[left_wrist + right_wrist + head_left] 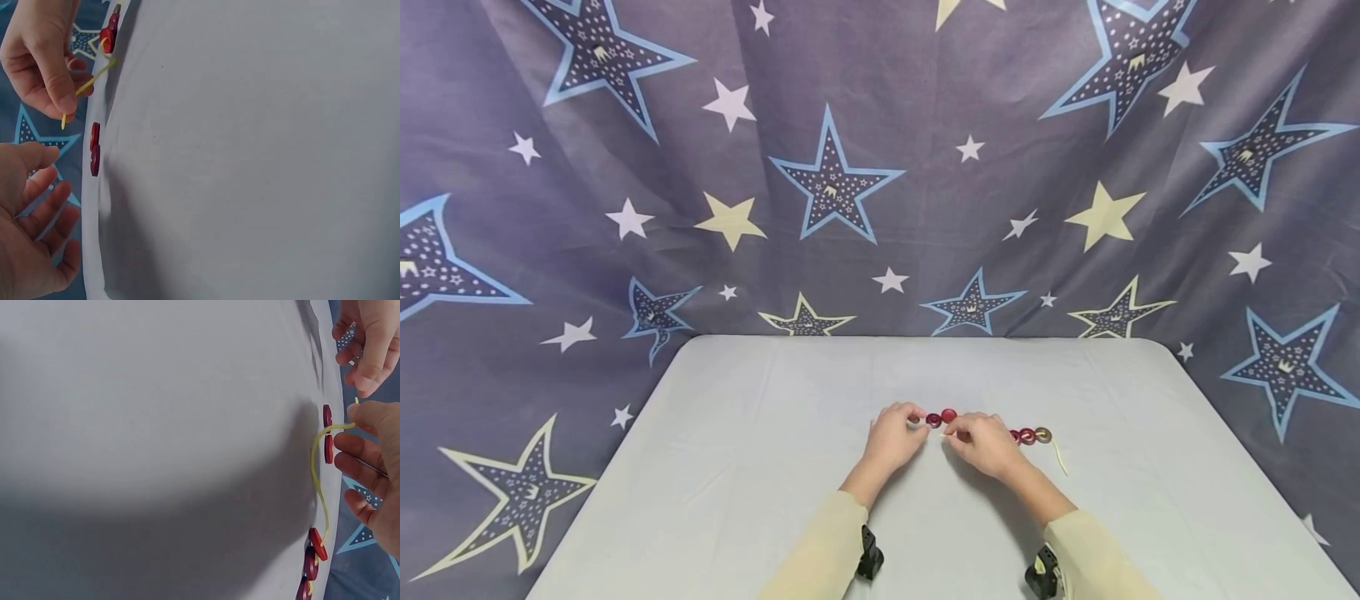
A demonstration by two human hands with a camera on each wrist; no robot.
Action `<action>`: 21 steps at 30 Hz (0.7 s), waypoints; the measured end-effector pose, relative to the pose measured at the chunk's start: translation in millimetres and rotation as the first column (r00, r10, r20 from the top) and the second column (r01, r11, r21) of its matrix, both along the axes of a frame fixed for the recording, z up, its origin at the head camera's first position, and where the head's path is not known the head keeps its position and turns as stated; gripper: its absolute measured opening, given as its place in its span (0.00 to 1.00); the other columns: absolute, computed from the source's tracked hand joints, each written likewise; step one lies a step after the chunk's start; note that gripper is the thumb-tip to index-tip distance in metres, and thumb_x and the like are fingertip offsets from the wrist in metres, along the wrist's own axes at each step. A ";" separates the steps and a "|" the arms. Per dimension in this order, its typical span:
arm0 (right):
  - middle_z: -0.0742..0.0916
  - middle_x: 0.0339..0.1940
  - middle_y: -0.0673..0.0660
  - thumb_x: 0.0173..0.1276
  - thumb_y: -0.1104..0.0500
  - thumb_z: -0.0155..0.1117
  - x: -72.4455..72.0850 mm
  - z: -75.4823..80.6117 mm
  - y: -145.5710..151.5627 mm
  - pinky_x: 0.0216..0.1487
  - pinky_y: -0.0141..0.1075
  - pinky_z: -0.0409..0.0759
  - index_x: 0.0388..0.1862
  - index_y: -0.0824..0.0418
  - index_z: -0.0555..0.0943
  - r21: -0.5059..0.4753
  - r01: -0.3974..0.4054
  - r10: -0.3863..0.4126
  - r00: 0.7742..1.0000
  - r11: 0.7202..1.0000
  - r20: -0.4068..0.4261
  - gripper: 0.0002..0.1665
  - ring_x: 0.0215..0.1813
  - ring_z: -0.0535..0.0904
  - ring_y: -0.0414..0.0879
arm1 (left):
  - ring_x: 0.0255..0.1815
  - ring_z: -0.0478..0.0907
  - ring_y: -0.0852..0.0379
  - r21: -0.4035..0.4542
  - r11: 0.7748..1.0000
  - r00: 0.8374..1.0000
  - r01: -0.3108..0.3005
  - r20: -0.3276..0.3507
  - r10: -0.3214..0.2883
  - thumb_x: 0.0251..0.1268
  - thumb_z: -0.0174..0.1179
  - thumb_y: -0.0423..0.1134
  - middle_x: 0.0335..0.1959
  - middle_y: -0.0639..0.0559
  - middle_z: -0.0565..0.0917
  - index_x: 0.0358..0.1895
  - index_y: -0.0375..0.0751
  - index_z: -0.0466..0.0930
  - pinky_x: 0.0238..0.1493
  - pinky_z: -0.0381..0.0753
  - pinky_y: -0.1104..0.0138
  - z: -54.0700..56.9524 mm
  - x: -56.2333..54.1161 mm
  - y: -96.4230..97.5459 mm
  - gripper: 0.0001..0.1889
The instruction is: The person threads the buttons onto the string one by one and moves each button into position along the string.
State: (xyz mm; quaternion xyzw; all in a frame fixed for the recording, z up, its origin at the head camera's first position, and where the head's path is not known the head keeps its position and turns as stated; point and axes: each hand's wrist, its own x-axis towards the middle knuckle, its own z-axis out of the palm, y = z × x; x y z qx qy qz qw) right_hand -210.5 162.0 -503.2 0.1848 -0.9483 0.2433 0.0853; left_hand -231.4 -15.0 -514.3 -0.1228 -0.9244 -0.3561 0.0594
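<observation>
My right hand (983, 446) pinches a yellow cord (315, 475) between thumb and forefinger, and a short end sticks out past the fingertips in the left wrist view. From there the cord droops to a row of strung red buttons (1027, 436), with a brownish button (1043, 435) at the far end. My left hand (891, 437) holds nothing; its fingers are loosely bent, close to the cord's tip. Two loose buttons, one dark red (933, 421) and one brighter red (949, 414), lie side by side on the table just beyond the hands.
A pale cloth covers the table (760, 467). Behind it hangs a grey-purple curtain (895, 183) printed with stars. The cord's other tail (1060, 458) trails on the table right of the brownish button. Each wrist wears a small black camera (870, 557).
</observation>
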 end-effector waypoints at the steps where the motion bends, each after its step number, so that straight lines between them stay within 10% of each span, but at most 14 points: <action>1: 0.84 0.28 0.45 0.58 0.58 0.66 0.0 0.3 0.6 0.38 0.36 0.64 0.31 0.54 0.84 -0.001 0.002 -0.002 1.000 1.000 -0.002 0.02 0.32 0.74 0.38 | 0.41 0.76 0.54 -0.028 1.000 1.000 -0.003 -0.001 0.003 0.56 0.63 0.44 0.36 0.54 0.82 0.40 0.46 0.82 0.43 0.68 0.59 0.6 -0.5 1.3 0.10; 21: 0.82 0.25 0.43 0.61 0.54 0.65 0.9 0.2 8.0 0.37 0.35 0.63 0.30 0.54 0.83 0.033 0.002 -0.003 1.000 0.999 0.014 0.05 0.30 0.72 0.37 | 0.40 0.75 0.56 -0.306 0.950 0.998 -0.063 -0.035 0.055 0.56 0.63 0.50 0.35 0.56 0.80 0.42 0.51 0.82 0.34 0.64 0.64 -4.1 -7.9 22.5 0.12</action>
